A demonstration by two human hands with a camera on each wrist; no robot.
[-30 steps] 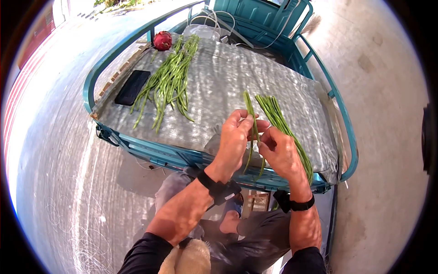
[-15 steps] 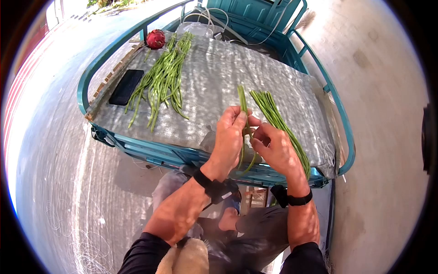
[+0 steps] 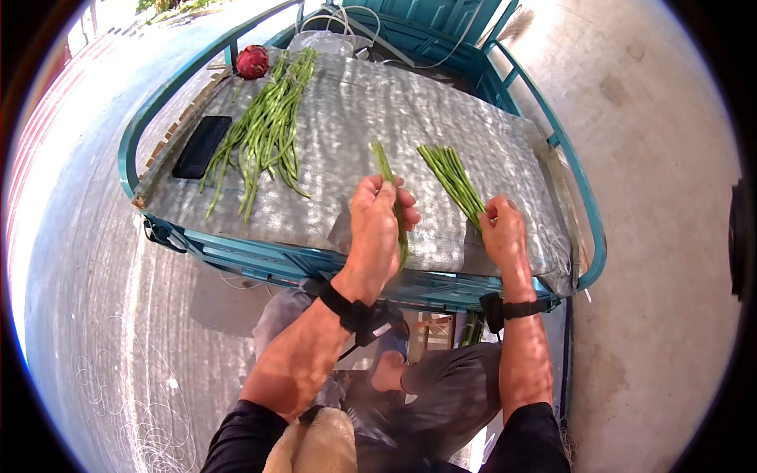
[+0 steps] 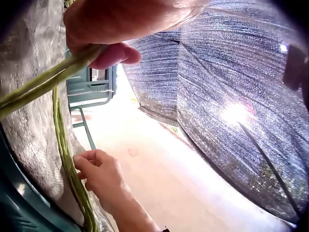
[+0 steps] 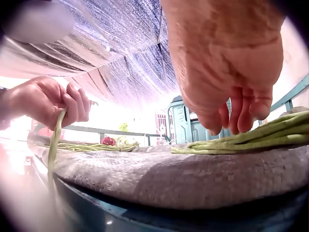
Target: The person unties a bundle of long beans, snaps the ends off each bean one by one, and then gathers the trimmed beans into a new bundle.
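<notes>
In the head view my left hand (image 3: 374, 229) grips a few long green beans (image 3: 382, 158), their ends sticking out above and below the fist. My right hand (image 3: 505, 236) has its curled fingertips at the right edge of the neat bean bundle (image 3: 446, 172) lying on the grey cover. The left wrist view gives the right hand (image 4: 107, 182) with thumb and forefinger pinched on that bundle (image 4: 63, 140). From the right wrist, its fingers hang down to the bundle (image 5: 251, 140), tips partly hidden, while the left hand (image 5: 46, 99) holds a bean (image 5: 54, 137).
A looser bean pile (image 3: 268, 130) lies at the left of the grey cover (image 3: 355, 102), beside a black phone (image 3: 202, 147) and a red dragon fruit (image 3: 252, 61). Teal rails (image 3: 583, 197) border the cart bed. White cables (image 3: 355, 16) and a clear bag are at the back.
My right hand has left the beans in my left hand and moved right to the bundle. The left hand still grips its beans. The head view has shifted, so the cart appears further left.
</notes>
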